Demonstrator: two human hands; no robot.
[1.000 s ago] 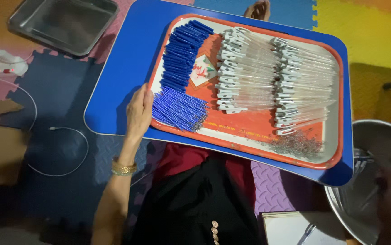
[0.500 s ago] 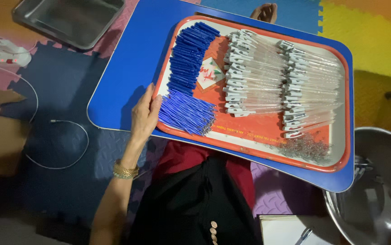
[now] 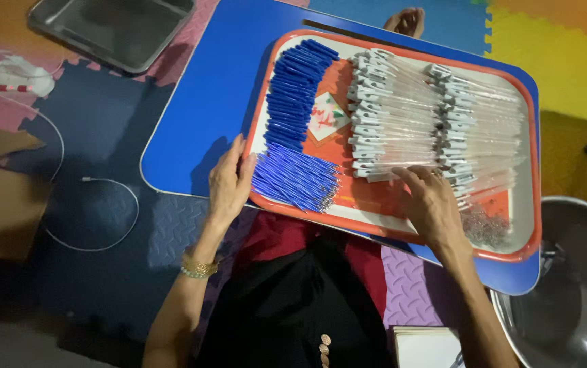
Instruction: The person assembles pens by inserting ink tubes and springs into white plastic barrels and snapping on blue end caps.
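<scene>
My left hand (image 3: pixel 229 182) lies open, steadying the orange tray (image 3: pixel 532 225) at its near-left rim. My right hand (image 3: pixel 433 204), fingers spread, rests on the clear pen barrels (image 3: pixel 402 116); I should press lightly to avoid scattering the rows.

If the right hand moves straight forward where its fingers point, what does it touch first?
Most likely the clear pen barrels: the right hand lies on the orange tray, fingertips already at the near end of that row.

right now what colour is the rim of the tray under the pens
Orange-red, the tray sitting on a blue board; the head view shows it best.
</scene>
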